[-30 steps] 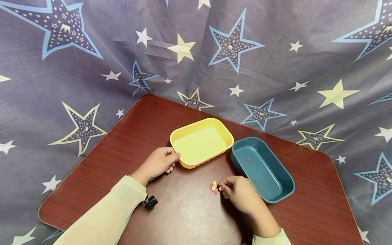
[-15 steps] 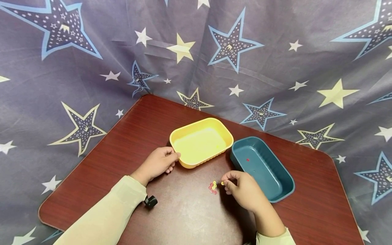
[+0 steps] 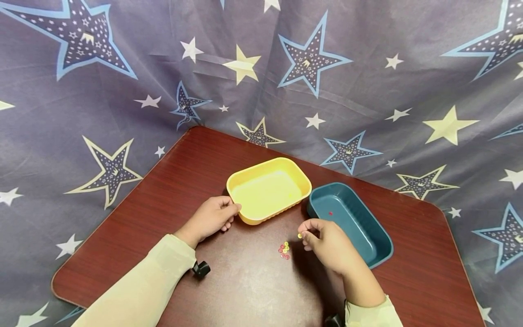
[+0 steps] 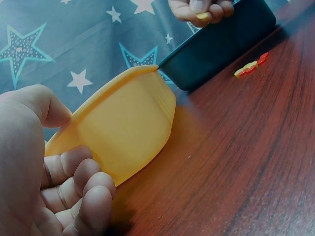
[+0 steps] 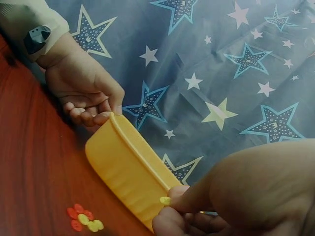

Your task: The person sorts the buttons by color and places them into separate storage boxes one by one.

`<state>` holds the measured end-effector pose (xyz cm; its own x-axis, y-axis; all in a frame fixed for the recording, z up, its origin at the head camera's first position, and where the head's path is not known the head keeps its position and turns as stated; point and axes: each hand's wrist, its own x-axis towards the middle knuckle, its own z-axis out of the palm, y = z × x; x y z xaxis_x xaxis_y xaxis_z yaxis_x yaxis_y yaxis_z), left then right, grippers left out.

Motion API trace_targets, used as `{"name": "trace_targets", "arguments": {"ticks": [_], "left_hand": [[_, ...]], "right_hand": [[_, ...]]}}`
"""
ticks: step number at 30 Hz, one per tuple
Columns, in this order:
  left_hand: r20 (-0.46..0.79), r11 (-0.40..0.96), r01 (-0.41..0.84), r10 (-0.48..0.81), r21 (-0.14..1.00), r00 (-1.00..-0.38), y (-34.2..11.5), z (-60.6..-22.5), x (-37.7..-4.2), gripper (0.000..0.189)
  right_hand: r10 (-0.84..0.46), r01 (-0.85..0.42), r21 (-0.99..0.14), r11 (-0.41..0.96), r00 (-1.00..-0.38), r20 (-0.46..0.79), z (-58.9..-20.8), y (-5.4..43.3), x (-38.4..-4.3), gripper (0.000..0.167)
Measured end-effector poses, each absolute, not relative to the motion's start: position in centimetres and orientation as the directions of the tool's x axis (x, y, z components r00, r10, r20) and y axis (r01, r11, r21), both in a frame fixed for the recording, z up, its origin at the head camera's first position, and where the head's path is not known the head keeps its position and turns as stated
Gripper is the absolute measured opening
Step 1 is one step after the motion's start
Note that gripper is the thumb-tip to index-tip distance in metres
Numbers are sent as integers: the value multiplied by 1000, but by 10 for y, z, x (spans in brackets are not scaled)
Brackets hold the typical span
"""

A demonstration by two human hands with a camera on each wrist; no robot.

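My left hand (image 3: 209,217) pinches the near left corner of the yellow plastic bin (image 3: 261,219) between thumb and fingers. Between the thumb and forefinger of my right hand (image 3: 333,247) is a small yellow button (image 5: 165,200). That hand is raised above the table, beside the near left side of the dark teal bin (image 3: 369,227) and partly covering it. A loose cluster of red and yellow buttons (image 3: 283,250) lies on the table to the left of my right hand. One red button (image 3: 330,213) lies inside the teal bin. A faint yellow spot shows on the yellow bin's floor.
The two bins stand close together on the brown wooden table (image 3: 171,181). Behind the table hangs a grey curtain (image 3: 261,68) printed with stars. A black wrist camera (image 3: 201,270) sits at my left cuff.
My right hand has lifted the yellow button away from the cluster, moving up and slightly to the right in the head view. My left hand and both bins stay in place.
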<state>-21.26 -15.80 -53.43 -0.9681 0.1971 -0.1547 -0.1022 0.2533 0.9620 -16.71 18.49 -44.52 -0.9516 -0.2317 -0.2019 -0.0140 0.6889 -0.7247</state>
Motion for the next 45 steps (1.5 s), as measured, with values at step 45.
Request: {"name": "trace_targets", "arguments": {"ticks": [45], "left_hand": [[-141, 255, -89, 194, 963, -971, -158, -536, -213, 43]], "right_hand": [[-379, 19, -771, 636, -863, -334, -398, 174, -279, 26]]}}
